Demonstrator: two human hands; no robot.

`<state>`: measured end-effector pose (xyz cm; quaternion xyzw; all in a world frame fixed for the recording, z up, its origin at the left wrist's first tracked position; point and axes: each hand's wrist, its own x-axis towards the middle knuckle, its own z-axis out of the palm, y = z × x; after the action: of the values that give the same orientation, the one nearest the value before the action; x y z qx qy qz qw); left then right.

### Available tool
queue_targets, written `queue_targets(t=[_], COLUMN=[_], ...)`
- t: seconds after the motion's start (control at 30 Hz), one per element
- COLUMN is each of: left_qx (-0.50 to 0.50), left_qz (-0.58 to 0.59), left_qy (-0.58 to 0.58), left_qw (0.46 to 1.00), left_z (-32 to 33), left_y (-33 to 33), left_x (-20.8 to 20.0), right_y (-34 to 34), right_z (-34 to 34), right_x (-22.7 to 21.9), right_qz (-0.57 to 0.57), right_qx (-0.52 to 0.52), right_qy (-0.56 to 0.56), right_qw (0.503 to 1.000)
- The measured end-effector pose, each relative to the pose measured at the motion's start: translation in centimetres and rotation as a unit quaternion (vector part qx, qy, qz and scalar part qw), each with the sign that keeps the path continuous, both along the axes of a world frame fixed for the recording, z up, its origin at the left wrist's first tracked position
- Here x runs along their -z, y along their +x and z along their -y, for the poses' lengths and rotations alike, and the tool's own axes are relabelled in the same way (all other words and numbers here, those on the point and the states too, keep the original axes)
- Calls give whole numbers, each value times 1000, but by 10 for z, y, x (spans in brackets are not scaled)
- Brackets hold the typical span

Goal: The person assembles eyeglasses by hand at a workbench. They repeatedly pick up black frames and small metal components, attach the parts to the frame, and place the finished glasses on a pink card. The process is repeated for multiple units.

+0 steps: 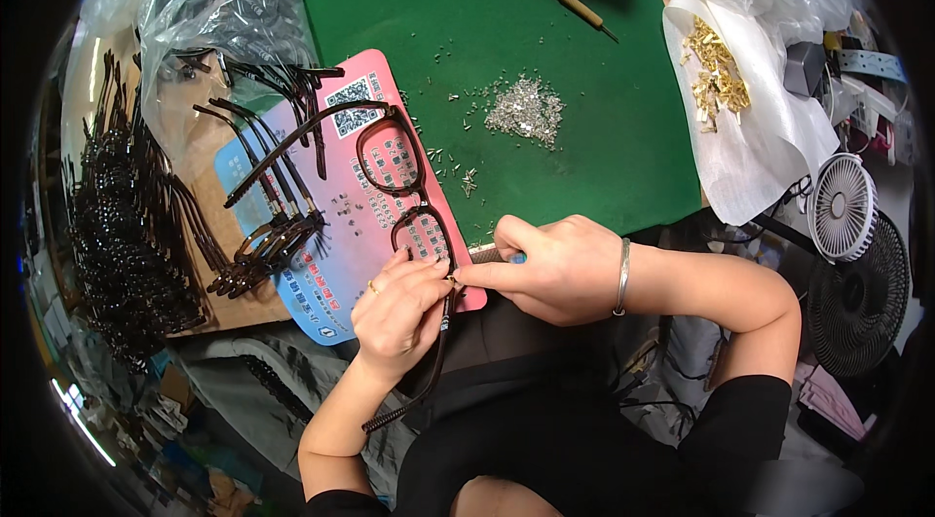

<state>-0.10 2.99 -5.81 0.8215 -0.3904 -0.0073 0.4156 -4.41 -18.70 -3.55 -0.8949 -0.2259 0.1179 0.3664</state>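
Observation:
A dark brown eyeglass frame [423,198] lies across the edge of a pink and blue printed mat. One of its temples reaches to the upper left, the other down toward my lap. My left hand [397,311] is closed on the frame near the lower hinge, thumb and fingers pinching it. Against that same hinge rests the fingertip of my right hand [550,269]. Its other fingers are curled, with a bit of blue showing between them; what they hold is mostly hidden. A small gold-coloured piece [452,278] shows at the hinge, between the hands.
Tiny silvery screws [526,111] are heaped on a green work surface [604,157]. A brass-coloured screwdriver [570,3] lies beyond. Gold metal parts [716,79] sit on white wrapping. More eyeglass frames [278,242] and a large dark pile [122,235] are at left; a white fan [841,207] stands right.

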Motion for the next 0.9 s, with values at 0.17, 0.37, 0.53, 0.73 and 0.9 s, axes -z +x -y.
queue_targets(t=[0.17,0.37,0.53,0.73,0.9], left_qx=[-5,-6,2,-2,0], left_qz=[9,23,37,34,27], left_qy=[-9,-17,-32,-34,-32], left_qw=[1000,1000,999,999,999], left_z=[-3,0,0,0,-1], left_y=[-2,-2,1,1,0], left_x=[6,7,9,10,11], right_y=[1,3,18,20,22], right_z=[0,1,3,2,-1], right_x=[1,1,1,3,2], right_qz=[2,10,7,-28,-48], right_qx=[2,-11,-63,-68,-77], right_qy=[5,1,-12,2,-9], right_qw=[1000,1000,998,997,996])
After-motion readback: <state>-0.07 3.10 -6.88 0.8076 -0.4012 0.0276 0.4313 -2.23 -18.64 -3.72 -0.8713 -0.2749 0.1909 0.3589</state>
